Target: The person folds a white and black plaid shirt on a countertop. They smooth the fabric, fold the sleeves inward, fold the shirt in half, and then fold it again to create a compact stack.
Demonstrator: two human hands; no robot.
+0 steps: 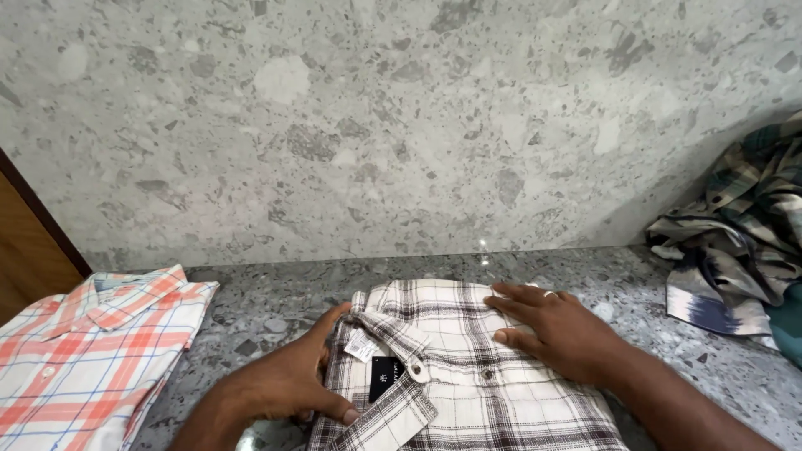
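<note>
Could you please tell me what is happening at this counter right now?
A person has both hands on a folded cream shirt with dark plaid lines lying on the grey speckled stone counter. The left hand holds its collar side; the right hand lies flat on top. A folded orange-and-white checked shirt sits left, a heap of crumpled clothes right.

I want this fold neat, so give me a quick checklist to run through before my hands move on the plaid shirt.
1. White plaid shirt flat on counter: ok.
2. Left hand at the collar side: ok.
3. Right hand pressed flat on it: ok.
4. Tags tucked away: not ok, showing at the collar.
5. Orange checked shirt apart: ok.
6. Crumpled clothes pile apart: ok.
</note>
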